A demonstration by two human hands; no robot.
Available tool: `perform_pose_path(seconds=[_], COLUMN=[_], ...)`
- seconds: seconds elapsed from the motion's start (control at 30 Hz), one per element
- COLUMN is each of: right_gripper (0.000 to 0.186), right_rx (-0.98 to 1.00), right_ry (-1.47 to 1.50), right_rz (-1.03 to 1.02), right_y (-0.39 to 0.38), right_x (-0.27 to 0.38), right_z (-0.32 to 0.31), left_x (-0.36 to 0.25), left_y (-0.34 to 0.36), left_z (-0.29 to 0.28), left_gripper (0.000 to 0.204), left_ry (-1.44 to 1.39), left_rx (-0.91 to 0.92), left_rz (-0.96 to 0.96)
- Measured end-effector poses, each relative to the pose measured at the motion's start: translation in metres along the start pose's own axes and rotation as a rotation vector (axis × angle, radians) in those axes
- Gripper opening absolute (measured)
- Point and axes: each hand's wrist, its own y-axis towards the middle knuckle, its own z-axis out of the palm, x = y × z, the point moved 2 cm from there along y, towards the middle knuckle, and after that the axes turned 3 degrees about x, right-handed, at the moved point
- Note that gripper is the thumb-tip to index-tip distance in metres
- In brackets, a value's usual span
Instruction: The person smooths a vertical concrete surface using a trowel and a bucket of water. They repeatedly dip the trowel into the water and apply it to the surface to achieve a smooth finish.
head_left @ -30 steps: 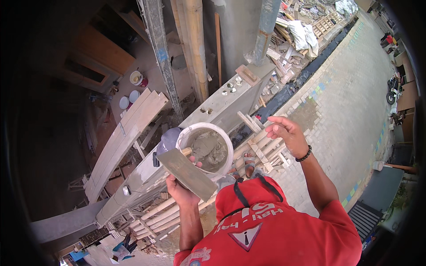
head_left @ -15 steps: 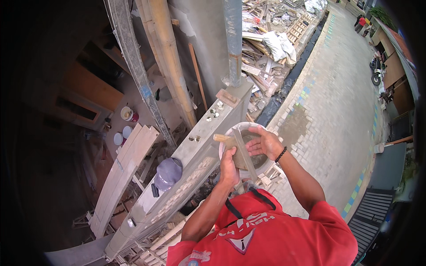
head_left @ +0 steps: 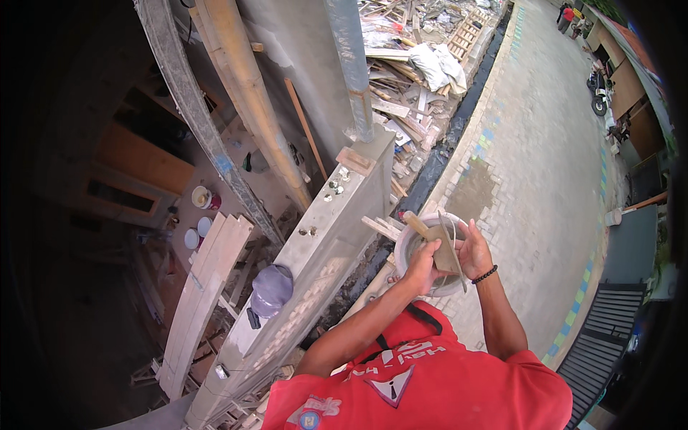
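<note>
My left hand (head_left: 421, 269) is wrapped round a plastering float (head_left: 446, 252), a flat brownish tool with a wooden handle end (head_left: 415, 223) sticking out toward the far left. Its long thin plate is seen nearly edge-on. On the right side of that plate is my right hand (head_left: 475, 252), its fingers stretched out and partly hidden; it wears a dark bead bracelet (head_left: 485, 274). Below both hands stands a round, pale bucket (head_left: 450, 289) with a wire handle. The float and my hands cover most of its inside.
A plastered low wall (head_left: 326, 218) runs along my left, bearing a cap (head_left: 271, 290), a small black object (head_left: 254, 318) and a wooden block (head_left: 355, 160). Bamboo poles (head_left: 247, 79) and a grey pipe (head_left: 349, 68) rise beyond. A ditch (head_left: 459, 125) separates rubble (head_left: 408, 93) from the paved lane (head_left: 552, 143).
Both hands, the float and the bucket now appear further right in view as the view has shifted. The float has turned, and my right hand has come closer along its plate.
</note>
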Motion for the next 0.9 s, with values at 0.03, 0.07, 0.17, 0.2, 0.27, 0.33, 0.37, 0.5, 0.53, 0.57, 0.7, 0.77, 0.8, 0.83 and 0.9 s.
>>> perform_pose_path(seconds=[0.03, 0.07, 0.17, 0.2, 0.27, 0.33, 0.37, 0.5, 0.53, 0.57, 0.7, 0.77, 0.8, 0.83, 0.9], right_gripper=[0.078, 0.075, 0.063, 0.06, 0.052, 0.046, 0.045, 0.032, 0.032, 0.04, 0.062, 0.063, 0.063, 0.063, 0.063], right_rx=[-0.025, -0.046, -0.228, -0.293, -0.431, -0.546, -0.592, -0.791, -0.821, -0.854, -0.978, -1.017, -1.019, -1.022, -1.037], right_ry=[-0.007, -0.014, 0.078, 0.068, 0.047, 0.047, 0.045, -0.121, -0.184, -0.194, -0.317, -0.377, -0.403, -0.429, -0.464], right_rz=[-0.008, -0.008, -0.009, -0.019, -0.048, -0.081, -0.074, -0.051, -0.046, -0.043, -0.027, -0.007, 0.015, 0.039, 0.057], right_y=[0.0, 0.0, 0.0, 0.0, 0.001, 0.003, 0.003, -0.007, -0.011, -0.015, -0.036, -0.047, -0.052, -0.057, -0.066], right_x=[-0.003, -0.009, -0.023, -0.029, -0.041, -0.049, -0.054, -0.061, -0.062, -0.064, -0.078, -0.085, -0.087, -0.09, -0.097], right_z=[-0.017, -0.032, -0.073, -0.092, -0.132, -0.153, -0.161, -0.169, -0.177, -0.186, -0.223, -0.234, -0.24, -0.243, -0.255], left_x=[0.0, 0.001, -0.005, -0.012, -0.024, -0.038, -0.039, -0.022, -0.015, -0.007, 0.018, 0.028, 0.031, 0.033, 0.036], left_y=[0.0, 0.0, 0.007, 0.002, -0.02, -0.057, -0.078, -0.14, -0.152, -0.164, -0.192, -0.2, -0.2, -0.201, -0.2], left_z=[0.0, -0.008, -0.066, -0.09, -0.128, -0.166, -0.186, -0.271, -0.285, -0.297, -0.323, -0.33, -0.334, -0.333, -0.333], left_gripper=[0.041, 0.043, 0.047, 0.047, 0.048, 0.047, 0.047, 0.041, 0.041, 0.04, 0.039, 0.04, 0.04, 0.04, 0.04], left_ry=[-0.007, -0.031, -0.071, -0.111, -0.186, -0.263, -0.308, -0.46, -0.501, -0.532, -0.632, -0.649, -0.66, -0.67, -0.689], left_rx=[0.007, -0.033, -0.091, -0.111, -0.169, -0.277, -0.338, -0.57, -0.636, -0.652, -0.72, -0.716, -0.702, -0.688, -0.669], left_rz=[-0.029, -0.022, 0.008, 0.072, 0.178, 0.273, 0.315, 0.417, 0.442, 0.454, 0.48, 0.491, 0.494, 0.495, 0.487])
